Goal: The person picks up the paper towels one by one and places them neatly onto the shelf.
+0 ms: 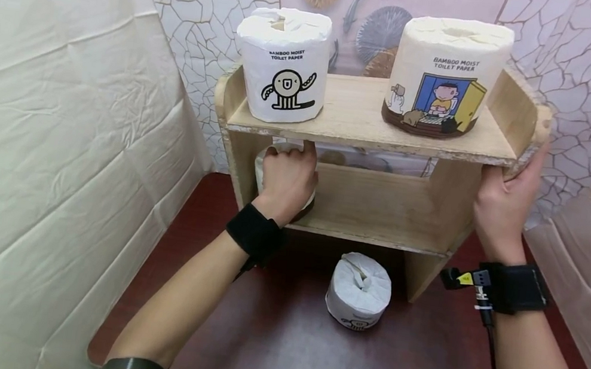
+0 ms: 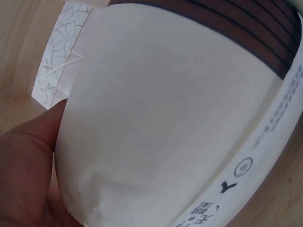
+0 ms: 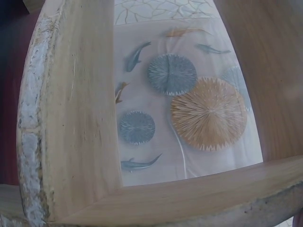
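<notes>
On the lower board of a wooden shelf point(image 1: 375, 199), at its left end, stands a wrapped toilet paper roll point(image 2: 156, 109) with a brown band. My left hand point(image 1: 289, 178) holds this roll from above, and the hand covers most of it in the head view. In the left wrist view the thumb point(image 2: 35, 142) lies against the wrapper. My right hand point(image 1: 507, 201) grips the shelf's right side panel point(image 3: 85, 109) just under the top board, thumb in front and fingers around the outside.
The top board carries a white toilet paper roll point(image 1: 286, 69) at left and a cream toilet paper roll point(image 1: 447, 74) at right. Another toilet paper roll point(image 1: 359, 290) stands on the dark red table point(image 1: 268, 338) beneath the shelf. Pale cloth point(image 1: 62, 142) hangs along the left.
</notes>
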The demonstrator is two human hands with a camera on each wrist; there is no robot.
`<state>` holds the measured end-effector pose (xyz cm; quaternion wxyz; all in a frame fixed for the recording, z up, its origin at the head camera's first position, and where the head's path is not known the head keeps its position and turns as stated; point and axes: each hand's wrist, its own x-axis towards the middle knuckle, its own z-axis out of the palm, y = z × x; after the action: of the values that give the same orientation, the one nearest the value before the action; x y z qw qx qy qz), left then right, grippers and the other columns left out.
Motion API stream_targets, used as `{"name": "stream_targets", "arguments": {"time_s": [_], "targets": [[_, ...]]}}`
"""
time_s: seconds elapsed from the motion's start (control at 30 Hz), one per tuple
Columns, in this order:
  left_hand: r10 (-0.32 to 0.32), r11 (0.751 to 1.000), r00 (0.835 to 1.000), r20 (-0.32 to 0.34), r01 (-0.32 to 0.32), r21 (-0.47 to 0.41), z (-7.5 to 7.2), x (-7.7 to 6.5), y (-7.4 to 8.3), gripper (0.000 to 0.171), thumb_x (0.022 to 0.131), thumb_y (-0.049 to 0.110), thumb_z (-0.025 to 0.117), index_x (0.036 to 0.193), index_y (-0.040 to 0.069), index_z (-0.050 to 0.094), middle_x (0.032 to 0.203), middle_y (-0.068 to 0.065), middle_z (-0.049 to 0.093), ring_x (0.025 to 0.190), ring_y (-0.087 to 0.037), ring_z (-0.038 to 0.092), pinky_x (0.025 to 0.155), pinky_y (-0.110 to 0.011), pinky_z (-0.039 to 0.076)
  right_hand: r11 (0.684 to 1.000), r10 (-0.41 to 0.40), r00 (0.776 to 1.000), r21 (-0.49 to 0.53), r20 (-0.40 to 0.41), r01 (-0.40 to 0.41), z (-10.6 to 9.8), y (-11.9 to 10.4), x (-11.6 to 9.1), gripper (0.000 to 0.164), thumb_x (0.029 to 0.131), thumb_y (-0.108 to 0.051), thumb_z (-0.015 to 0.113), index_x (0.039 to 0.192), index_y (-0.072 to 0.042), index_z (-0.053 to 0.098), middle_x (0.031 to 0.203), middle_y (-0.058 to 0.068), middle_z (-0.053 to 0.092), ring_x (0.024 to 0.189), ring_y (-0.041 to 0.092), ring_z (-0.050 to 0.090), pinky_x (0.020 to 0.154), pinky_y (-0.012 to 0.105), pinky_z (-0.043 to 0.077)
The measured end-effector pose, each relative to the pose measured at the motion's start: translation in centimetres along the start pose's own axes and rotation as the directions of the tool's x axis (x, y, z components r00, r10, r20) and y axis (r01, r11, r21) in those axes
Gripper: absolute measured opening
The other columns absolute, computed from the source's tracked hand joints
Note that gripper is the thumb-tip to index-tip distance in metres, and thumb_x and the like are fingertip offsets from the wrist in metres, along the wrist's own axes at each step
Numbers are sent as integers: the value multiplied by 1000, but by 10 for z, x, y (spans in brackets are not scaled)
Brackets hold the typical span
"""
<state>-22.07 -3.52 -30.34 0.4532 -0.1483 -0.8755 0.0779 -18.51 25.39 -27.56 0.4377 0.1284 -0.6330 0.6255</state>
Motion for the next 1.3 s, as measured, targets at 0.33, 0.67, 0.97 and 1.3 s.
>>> {"name": "stream_targets", "arguments": {"time_s": [0.33,0.67,0.97,1.3], "targets": [[30,999,993,110,-26,-34,-11,1,-11,25,93,27,78,106,8,69,56,0,54,50,-22,57,58,-40,45,999,17,1000,27,-10,-17,3,0,2,63,99,12,44,159,-9,40,145,17,57,134,30,53,117,35,39],[136,988,976,168,-121,-99,-21,1,-22,42,93,38,81,115,6,67,64,-2,63,55,-24,64,61,-39,46,999,-47,999,-1,16,47,4,-3,1,61,102,8,47,160,-8,40,143,18,58,130,30,54,112,34,41],[279,956,955,98,-267,-118,-21,-3,-34,50,92,41,83,119,3,62,65,-2,62,59,-24,66,63,-38,47,1000,-2,1000,15,-11,2,2,0,-1,60,101,10,47,158,-8,40,143,18,58,131,30,54,114,34,40],[346,925,927,144,-312,-215,-19,-10,-50,53,93,38,83,123,3,57,75,-3,66,72,-26,68,67,-40,49,999,33,999,11,-29,-33,0,5,1,59,101,7,49,157,-10,42,140,16,58,126,29,54,109,31,41]]}}
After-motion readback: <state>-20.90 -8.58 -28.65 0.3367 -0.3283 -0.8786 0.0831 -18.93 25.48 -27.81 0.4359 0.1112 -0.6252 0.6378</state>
